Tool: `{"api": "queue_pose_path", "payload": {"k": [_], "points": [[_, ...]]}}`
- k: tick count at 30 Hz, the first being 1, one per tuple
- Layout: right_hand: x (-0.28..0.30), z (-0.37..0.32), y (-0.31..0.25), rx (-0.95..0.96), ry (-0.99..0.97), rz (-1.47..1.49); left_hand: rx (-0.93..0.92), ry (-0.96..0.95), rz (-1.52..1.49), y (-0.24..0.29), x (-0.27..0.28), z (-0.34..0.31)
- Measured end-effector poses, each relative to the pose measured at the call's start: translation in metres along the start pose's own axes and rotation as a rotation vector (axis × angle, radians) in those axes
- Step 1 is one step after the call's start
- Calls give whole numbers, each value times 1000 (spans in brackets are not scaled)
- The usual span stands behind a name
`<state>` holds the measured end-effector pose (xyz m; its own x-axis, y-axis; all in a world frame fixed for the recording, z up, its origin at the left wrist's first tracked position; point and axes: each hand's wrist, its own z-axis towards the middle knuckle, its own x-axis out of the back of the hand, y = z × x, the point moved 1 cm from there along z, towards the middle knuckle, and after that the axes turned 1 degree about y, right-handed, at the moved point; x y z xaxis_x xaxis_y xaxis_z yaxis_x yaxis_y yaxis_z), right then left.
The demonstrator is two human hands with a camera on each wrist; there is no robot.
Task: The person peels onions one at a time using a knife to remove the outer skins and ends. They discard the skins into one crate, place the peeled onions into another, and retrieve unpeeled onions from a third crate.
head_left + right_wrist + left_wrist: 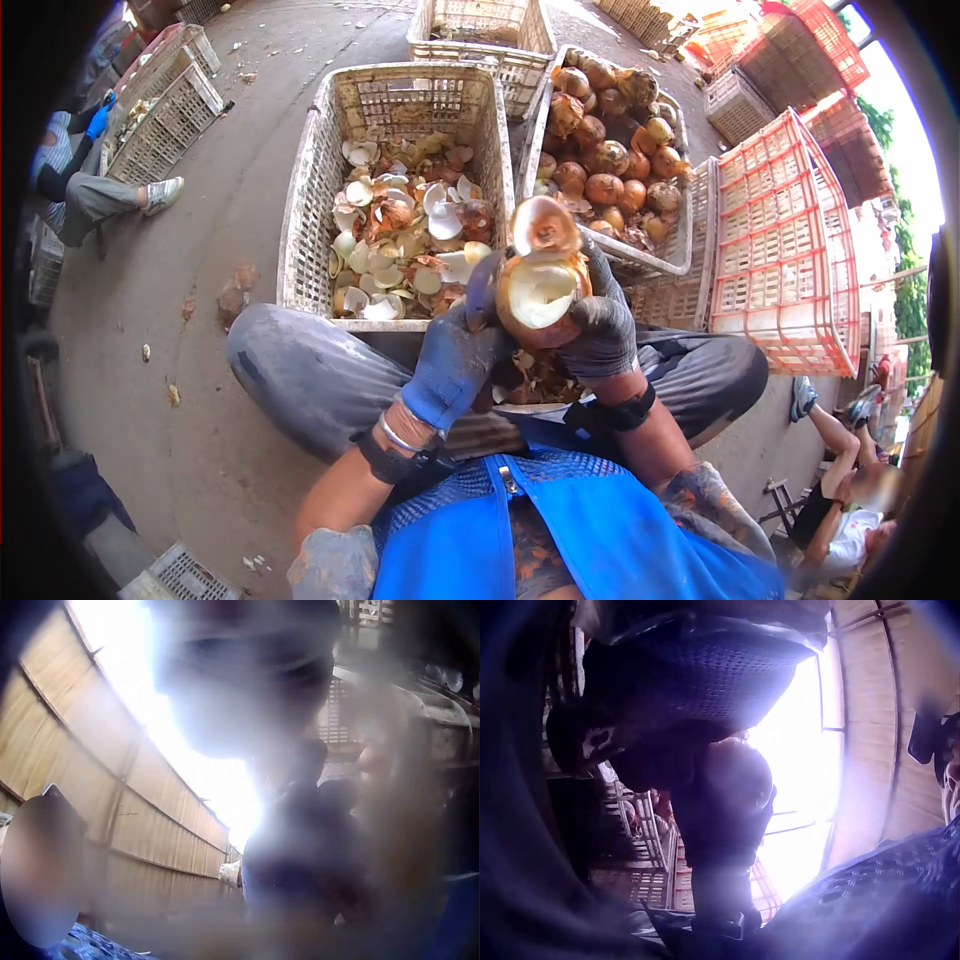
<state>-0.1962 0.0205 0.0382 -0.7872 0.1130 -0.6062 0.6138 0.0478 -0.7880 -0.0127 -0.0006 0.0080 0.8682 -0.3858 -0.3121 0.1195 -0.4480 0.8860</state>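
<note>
In the head view an onion (520, 295) with its pale inside showing is held up between both gloved hands; a brown piece of its outer layer (545, 228) stands above it. The right hand (605, 325), in a dark grey glove, grips the onion's right side, thumb at the front. My left hand (455, 355), in a blue and dark glove, is at its left side with fingers curled; whether it holds a tool is hidden. Both wrist views are dark or blurred; the left glove (697, 682) looms large in the left one.
A crate (300, 200) of peels and onion pieces stands ahead, a crate (683, 225) of whole onions right of it. Stacked crates (785, 245) rise at the right. Seated people are at the far left (85, 190) and lower right (850, 520).
</note>
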Motion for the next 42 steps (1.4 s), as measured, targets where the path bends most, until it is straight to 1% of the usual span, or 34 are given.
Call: {"api": "queue_pose_path", "payload": {"k": [1,3,4,5,7,8,9,10,11,12,13,14,15,16,17,19,21,23,24,25,26,27,29,30,31,33,34,35,37,38,39,40,41,42], "points": [[4,-2,-1,0,0,4,1,1,4,1,3,0],[16,-6,-3,-19,38,-433,-196,162,137,5,10,3],[19,-8,-6,-52,-8,-348,-644,223,631,11,12,7],[36,-11,-10,-275,-8,-373,-638,221,629,12,11,11],[39,-12,16,-207,24,30,-932,159,675,16,5,11],[40,-12,19,-202,29,30,-841,119,715,26,0,2],[40,-12,20,-251,46,209,-840,115,714,24,-1,0],[40,-12,22,-297,62,389,-808,193,707,22,-1,0],[41,-13,22,-291,66,392,-778,269,700,20,-1,-1],[42,-13,23,-261,52,440,-782,263,700,20,1,-4],[43,-12,22,-234,36,486,-737,252,823,19,4,-9],[42,-13,21,-236,37,486,-686,241,945,19,6,-14],[40,-13,19,-232,72,408,-681,245,944,21,6,-18],[40,-13,18,-227,104,329,-643,200,1026,24,5,-21],[44,-12,20,-231,100,327,-606,155,1107,25,4,-23],[55,-10,25,-209,133,416,-651,175,1113,22,3,-22],[48,-10,23,-203,113,436,-696,194,1121,22,-1,-22],[41,-11,24,-199,91,458,-667,227,1274,25,-3,-19],[37,-13,27,-155,90,438,-664,231,1277,18,-1,-14],[35,-14,29,-113,90,419,-723,234,1238,4,3,-4],[40,-12,26,-208,17,528,-781,238,1198,-1,5,2],[45,-11,26,-214,16,529,-776,242,1199,-5,7,4],[48,-8,29,-333,101,576,-714,216,1232,-5,9,11],[38,-10,20,-357,50,580,-672,204,1211,1,7,9],[43,-10,19,-358,53,576,-672,204,1206,0,5,6],[51,-7,13,-261,192,282,-529,163,1139,-4,4,2],[49,-4,13,-96,192,93,-527,164,1135,-5,3,1],[51,-1,13,-100,191,90,-526,154,1148,-7,3,1],[54,0,16,-8,118,-53,-515,144,1157,-9,4,-1],[49,-2,15,-75,146,30,-595,145,1201,-4,6,3],[45,-4,12,-78,149,29,-677,148,1244,0,7,7],[40,-7,12,-225,154,183,-808,146,1309,-4,11,14],[38,-9,12,-371,157,337,-801,146,1306,-3,15,21],[47,-8,25,-386,152,351,-915,105,1333,-1,17,27]]}}
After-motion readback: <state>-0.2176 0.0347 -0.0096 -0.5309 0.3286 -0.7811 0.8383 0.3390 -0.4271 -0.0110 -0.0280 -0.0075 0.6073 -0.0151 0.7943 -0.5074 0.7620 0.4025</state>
